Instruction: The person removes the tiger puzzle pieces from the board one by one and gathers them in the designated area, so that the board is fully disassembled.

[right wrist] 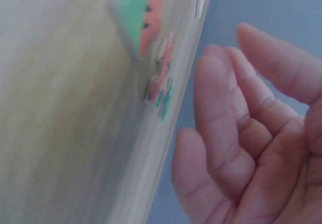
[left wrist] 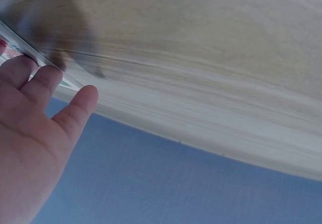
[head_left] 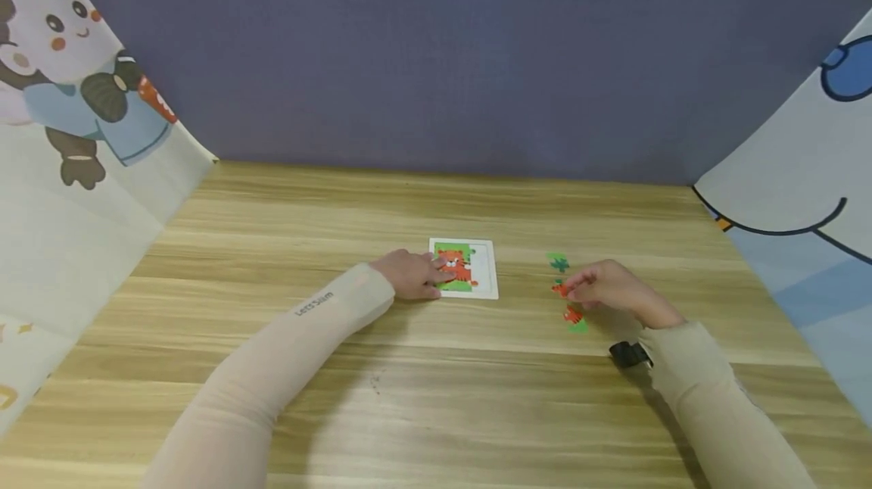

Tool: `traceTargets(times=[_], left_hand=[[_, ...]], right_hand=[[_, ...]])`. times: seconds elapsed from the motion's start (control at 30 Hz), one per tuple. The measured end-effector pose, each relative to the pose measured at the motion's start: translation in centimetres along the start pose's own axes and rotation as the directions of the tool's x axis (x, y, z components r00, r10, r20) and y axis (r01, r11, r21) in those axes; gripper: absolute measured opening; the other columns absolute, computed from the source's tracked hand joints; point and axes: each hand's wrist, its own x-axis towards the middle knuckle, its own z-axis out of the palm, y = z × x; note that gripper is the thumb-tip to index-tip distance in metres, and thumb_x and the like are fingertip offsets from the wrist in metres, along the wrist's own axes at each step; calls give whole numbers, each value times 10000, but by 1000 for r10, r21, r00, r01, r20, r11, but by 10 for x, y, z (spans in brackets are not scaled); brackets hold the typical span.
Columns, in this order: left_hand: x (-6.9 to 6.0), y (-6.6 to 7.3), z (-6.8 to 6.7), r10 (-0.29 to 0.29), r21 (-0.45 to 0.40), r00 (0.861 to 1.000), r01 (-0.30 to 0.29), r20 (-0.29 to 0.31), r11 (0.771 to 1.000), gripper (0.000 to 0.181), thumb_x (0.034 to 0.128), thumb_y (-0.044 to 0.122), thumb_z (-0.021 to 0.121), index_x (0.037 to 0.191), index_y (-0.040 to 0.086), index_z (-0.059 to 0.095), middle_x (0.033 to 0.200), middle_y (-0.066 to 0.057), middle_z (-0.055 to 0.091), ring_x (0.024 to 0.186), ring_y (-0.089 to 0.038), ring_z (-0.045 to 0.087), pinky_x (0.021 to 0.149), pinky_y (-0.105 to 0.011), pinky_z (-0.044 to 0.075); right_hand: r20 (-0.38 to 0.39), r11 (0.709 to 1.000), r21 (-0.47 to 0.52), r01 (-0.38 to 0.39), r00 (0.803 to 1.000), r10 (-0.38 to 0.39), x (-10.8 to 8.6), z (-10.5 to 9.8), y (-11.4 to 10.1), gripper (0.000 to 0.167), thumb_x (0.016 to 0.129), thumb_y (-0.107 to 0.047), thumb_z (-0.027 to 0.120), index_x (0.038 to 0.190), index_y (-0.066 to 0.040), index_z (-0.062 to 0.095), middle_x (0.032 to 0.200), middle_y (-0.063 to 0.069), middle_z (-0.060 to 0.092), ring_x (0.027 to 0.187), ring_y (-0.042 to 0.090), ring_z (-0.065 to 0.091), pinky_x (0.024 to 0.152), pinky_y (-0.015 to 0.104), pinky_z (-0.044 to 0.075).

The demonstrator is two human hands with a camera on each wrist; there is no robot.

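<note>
A white-framed jigsaw puzzle (head_left: 484, 269) lies on the table, its left part filled with an orange tiger picture on green. My left hand (head_left: 409, 275) rests at its left side, fingers extended over the picture. In the left wrist view, the left hand (left wrist: 35, 113) has its fingertips at the frame's edge. My right hand (head_left: 606, 292) is beside a column of loose puzzle pieces, fingertips close to the middle orange piece (head_left: 559, 290). A green piece (head_left: 559, 263) lies beyond, an orange-and-green piece (head_left: 574, 316) nearer. In the right wrist view, the bent fingers (right wrist: 216, 108) hold nothing visible.
The wood-grain table (head_left: 422, 413) runs back to a dark blue-grey panel (head_left: 450, 57). Printed cartoon sheets line the left side (head_left: 82, 73) and right side (head_left: 770, 171). A black band (head_left: 628, 354) sits at the right wrist.
</note>
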Motion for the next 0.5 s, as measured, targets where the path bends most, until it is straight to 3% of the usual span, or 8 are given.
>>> traceTargets(times=[0.17,0.5], left_hand=[[0,1,0,-8,1,1000,8,5,1000,546,1001,410,465,1507,300,294,1566,1,212,1429,-224,217,1115,-494,261],[-3,0,1,-4,-13,1000,3,-17,1000,535,1002,417,456,1502,287,314,1565,-4,210,1433,-211,203,1090,-463,318]], right_hand=[[-22,1000,-21,14,1000,-15,8,2,-9,324,896,-95,626,1146,111,626,948,94,714,776,160,631,701,301,524],[8,995,-79,57,998,-56,29,8,-20,368,909,-159,638,1174,97,622,889,72,701,731,179,615,686,340,511]])
